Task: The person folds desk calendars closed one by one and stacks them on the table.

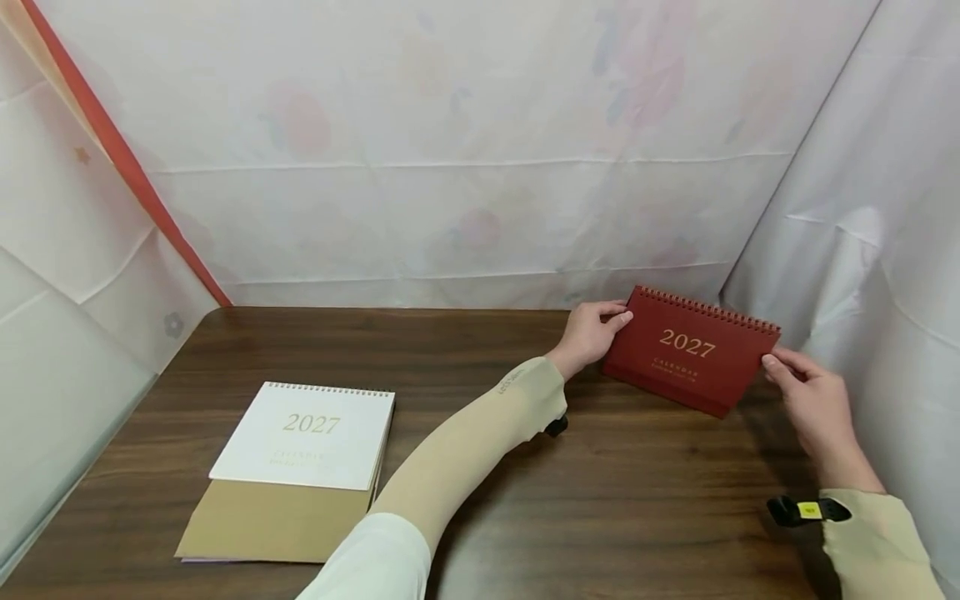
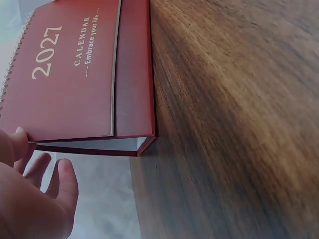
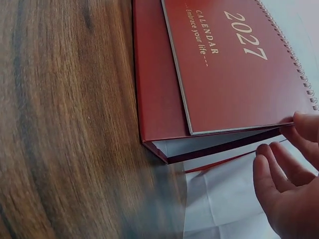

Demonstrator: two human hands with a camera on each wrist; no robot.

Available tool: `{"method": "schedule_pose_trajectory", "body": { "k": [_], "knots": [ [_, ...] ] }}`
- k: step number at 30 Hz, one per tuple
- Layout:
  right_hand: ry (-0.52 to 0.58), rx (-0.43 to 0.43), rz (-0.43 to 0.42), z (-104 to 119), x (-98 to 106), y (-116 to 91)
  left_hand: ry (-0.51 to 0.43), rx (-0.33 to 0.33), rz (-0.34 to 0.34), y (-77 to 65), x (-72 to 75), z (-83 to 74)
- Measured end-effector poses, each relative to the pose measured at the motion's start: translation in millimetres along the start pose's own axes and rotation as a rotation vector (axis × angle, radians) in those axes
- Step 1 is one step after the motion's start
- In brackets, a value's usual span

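A red desk calendar (image 1: 690, 354) printed "2027" stands propped on its base at the back right of the table, its spiral binding on top. My left hand (image 1: 592, 333) pinches its left edge near the top, thumb on the cover. At the opposite edge, my right hand (image 1: 813, 404) pinches the side between thumb and forefinger. In the right wrist view the other fingers (image 3: 279, 174) stay off the calendar, below the open end of its folded stand. The left wrist view shows the calendar's lower edge on the wood.
At the front left of the brown wooden table (image 1: 525, 500) stands a white 2027 calendar (image 1: 307, 437) on a tan base (image 1: 262, 521). A pale printed curtain (image 1: 450, 225) hangs behind the table, and another curtain (image 1: 892, 250) runs close beside my right hand.
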State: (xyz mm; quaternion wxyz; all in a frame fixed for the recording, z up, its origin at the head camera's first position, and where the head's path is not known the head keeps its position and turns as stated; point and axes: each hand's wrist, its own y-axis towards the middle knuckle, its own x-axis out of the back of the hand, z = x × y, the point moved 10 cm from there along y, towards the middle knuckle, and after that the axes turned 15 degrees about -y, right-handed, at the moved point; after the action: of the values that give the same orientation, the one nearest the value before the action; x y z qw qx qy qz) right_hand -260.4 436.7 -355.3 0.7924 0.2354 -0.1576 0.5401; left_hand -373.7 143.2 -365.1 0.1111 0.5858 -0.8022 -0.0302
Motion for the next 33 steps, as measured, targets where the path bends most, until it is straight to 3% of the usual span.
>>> {"method": "schedule_pose_trajectory", "body": {
  "k": [5,15,23,33],
  "knots": [
    [0.218,0.003,0.032,2,-5,2,0.009,0.002,-0.015,1.7,2.9,-0.8],
    [0.403,0.002,0.051,14,-9,3,0.039,-0.025,0.009,-0.2,11.8,-11.3],
    [0.390,-0.005,0.091,34,-16,0,0.115,-0.087,0.034,-9.5,34.8,-37.0],
    [0.379,0.097,0.137,89,-41,-14,0.136,-0.110,0.067,-38.6,89.0,-70.3]
  ]
}}
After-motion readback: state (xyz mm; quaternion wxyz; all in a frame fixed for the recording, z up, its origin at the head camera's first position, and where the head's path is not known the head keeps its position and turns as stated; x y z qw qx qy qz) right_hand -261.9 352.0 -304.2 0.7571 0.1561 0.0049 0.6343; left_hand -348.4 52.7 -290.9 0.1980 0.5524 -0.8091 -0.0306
